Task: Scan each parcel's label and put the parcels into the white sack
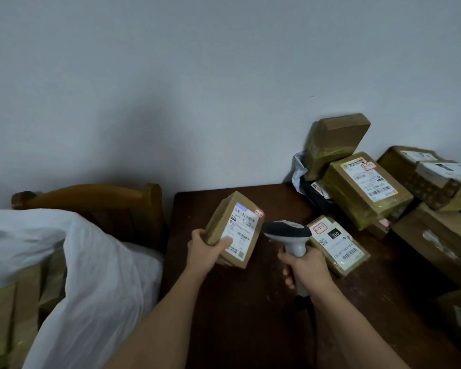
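Observation:
My left hand (206, 247) grips a small brown parcel (234, 229) by its lower left corner, thumb on the white label, and holds it tilted above the dark table (250, 315). My right hand (305, 266) holds a grey and black handheld scanner (288, 233) by its handle, its head pointing left at the parcel's label from just beside it. The white sack (91, 262) lies open at the left, with brown parcels (0, 320) inside its mouth.
A labelled parcel (338, 245) lies flat on the table just right of the scanner. Several more cardboard parcels (367, 189) are stacked at the right against the wall. A wooden chair back (91, 195) stands behind the sack.

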